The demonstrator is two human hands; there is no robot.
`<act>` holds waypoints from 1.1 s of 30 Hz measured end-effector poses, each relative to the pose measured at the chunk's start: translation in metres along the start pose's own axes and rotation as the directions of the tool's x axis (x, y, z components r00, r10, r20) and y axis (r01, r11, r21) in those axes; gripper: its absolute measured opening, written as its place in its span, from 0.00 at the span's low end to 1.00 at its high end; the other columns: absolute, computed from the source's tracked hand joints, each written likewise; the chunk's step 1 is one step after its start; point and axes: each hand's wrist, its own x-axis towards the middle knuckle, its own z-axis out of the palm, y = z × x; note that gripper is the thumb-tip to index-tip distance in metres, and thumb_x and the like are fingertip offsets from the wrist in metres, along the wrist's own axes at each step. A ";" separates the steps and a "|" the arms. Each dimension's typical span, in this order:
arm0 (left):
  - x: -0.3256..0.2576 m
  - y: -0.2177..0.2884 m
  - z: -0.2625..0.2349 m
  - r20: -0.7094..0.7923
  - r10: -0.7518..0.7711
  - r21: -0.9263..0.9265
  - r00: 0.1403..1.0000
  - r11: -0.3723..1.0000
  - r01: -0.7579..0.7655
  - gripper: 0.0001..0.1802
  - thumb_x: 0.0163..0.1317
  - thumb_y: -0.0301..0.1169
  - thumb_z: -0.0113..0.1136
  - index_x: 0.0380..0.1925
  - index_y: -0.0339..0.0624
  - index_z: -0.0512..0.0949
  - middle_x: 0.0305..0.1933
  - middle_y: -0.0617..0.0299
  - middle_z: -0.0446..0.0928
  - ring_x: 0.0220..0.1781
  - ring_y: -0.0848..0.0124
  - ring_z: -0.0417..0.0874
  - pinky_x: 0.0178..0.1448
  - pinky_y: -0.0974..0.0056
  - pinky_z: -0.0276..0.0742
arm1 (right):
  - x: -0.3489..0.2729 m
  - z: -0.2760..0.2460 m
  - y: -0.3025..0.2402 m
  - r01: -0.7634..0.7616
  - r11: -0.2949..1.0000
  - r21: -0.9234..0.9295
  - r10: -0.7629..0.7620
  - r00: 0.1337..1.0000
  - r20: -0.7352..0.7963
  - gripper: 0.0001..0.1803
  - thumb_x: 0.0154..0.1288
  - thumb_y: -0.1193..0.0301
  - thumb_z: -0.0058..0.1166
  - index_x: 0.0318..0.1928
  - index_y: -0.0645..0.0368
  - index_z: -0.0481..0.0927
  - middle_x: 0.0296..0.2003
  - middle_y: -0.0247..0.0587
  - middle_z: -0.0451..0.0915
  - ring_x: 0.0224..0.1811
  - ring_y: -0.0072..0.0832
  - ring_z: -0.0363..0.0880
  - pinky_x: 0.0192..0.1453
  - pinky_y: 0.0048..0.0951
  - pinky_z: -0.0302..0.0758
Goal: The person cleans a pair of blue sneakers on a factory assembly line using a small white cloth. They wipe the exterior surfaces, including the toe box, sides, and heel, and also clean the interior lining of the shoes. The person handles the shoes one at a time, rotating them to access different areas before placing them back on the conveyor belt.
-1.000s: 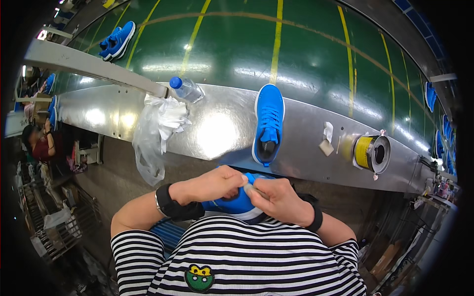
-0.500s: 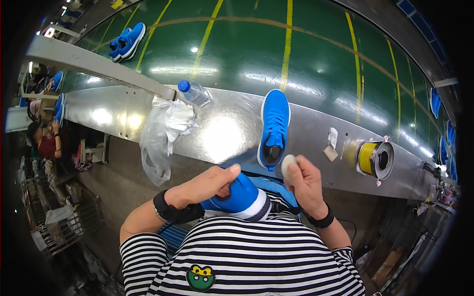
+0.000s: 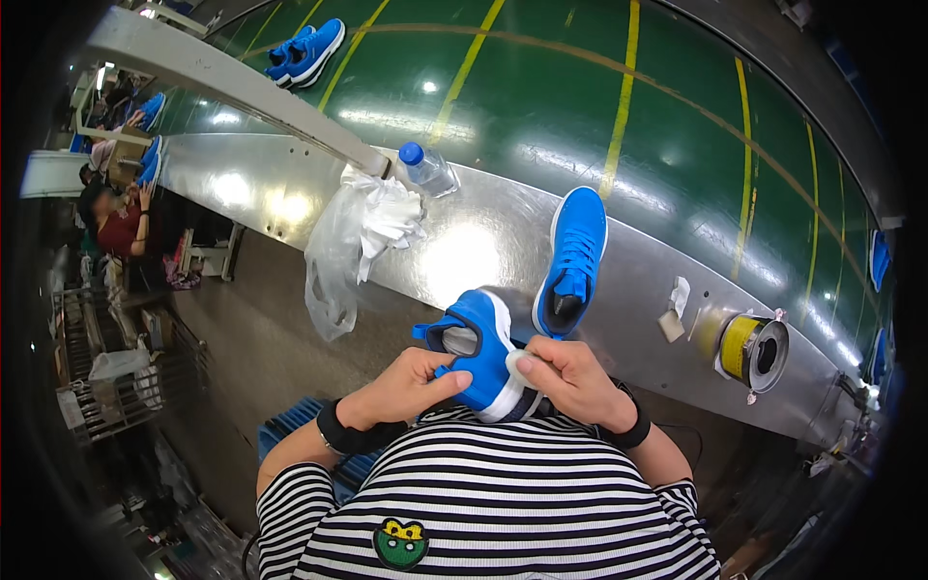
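Observation:
My left hand [image 3: 418, 384] grips a blue sneaker [image 3: 477, 320] close to my striped shirt, its white sole turned toward the right and pale stuffing showing in its opening. Pinched in my right hand [image 3: 570, 380] is a small white pad [image 3: 522, 368], pressed against the edge where the blue upper meets the white sole. Whether the pad is cloth or sponge I cannot tell. Just beyond my right hand, a second blue sneaker [image 3: 577, 253] rests on the metal ledge, its toe pointing away from me and overlapping the green belt.
Left on the metal ledge [image 3: 503, 227] are a clear plastic bag with white paper [image 3: 387, 217] and a blue-capped bottle [image 3: 429, 172]. A yellow-labelled roll [image 3: 739, 346] stands at right. More blue sneakers [image 3: 307, 53] sit on the green belt [image 3: 532, 106]. A person [image 3: 124, 220] is at far left.
My right hand has brought the white pad leftward onto the held sneaker. That sneaker has come up and turned, so its opening now shows. The view has shifted slightly.

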 end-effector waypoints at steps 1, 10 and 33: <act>0.000 -0.009 0.001 -0.023 -0.022 -0.098 0.999 0.995 0.020 0.16 0.67 0.34 0.51 0.44 0.31 0.78 0.38 0.66 0.80 0.40 0.81 0.75 0.48 0.73 0.72 | 0.000 -0.001 -0.002 -0.016 1.000 -0.014 0.017 0.999 0.039 0.14 0.67 0.67 0.47 0.27 0.64 0.72 0.17 0.35 0.66 0.19 0.19 0.61 0.24 0.25 0.62; 0.000 -0.015 0.011 -0.020 -0.021 -0.101 1.000 0.995 0.018 0.20 0.69 0.36 0.45 0.53 0.32 0.71 0.48 0.59 0.77 0.49 0.75 0.74 0.56 0.68 0.69 | -0.003 -0.001 -0.003 -0.016 0.990 -0.137 0.034 0.991 0.131 0.14 0.63 0.68 0.49 0.24 0.65 0.73 0.15 0.46 0.68 0.16 0.31 0.65 0.24 0.32 0.64; 0.041 -0.047 -0.001 -0.002 0.038 0.214 0.999 0.976 -0.036 0.17 0.66 0.33 0.49 0.49 0.31 0.71 0.40 0.57 0.78 0.42 0.75 0.74 0.49 0.68 0.70 | 0.004 0.036 0.040 -0.205 0.943 -0.261 0.104 0.930 -0.353 0.15 0.62 0.67 0.49 0.21 0.63 0.72 0.16 0.51 0.72 0.20 0.47 0.74 0.24 0.41 0.68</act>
